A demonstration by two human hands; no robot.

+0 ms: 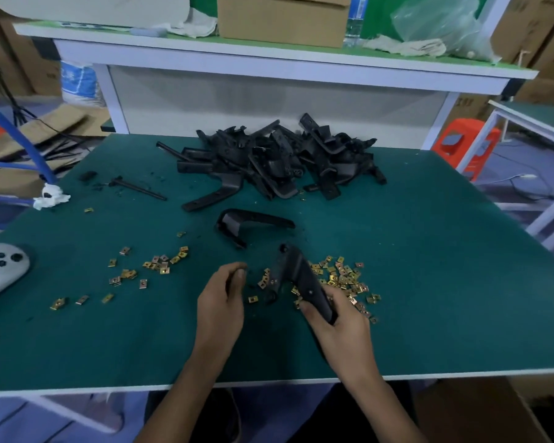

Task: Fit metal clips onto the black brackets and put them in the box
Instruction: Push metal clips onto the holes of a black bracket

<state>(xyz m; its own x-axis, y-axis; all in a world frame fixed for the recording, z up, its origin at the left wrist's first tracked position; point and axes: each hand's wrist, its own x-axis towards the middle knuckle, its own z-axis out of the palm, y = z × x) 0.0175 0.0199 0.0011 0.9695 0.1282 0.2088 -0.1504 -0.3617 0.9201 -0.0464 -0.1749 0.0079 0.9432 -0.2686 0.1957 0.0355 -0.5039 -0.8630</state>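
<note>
The right hand grips the lower end of a black bracket. Its fingers are wrapped around the bracket's near arm, with the thumb lying along its right side. The bracket's bent end points up and away from the fingertips and is held just above the green table mat.

The left hand is just left of the bracket and does not touch it. Its fingers are curled, with the thumb and forefinger tips brought together. Whether they pinch a clip cannot be told.

A dense scatter of brass-coloured metal clips lies on the mat beneath and just right of the right fingers, and a few sit between the two hands. A looser scatter of clips lies well to the left of the left fingers.

Just beyond both sets of fingertips, a single curved bracket lies alone. Farther out is a heap of black brackets at the back of the mat. A thin black rod lies far left of the heap. A cardboard box stands on the shelf above the heap.
</note>
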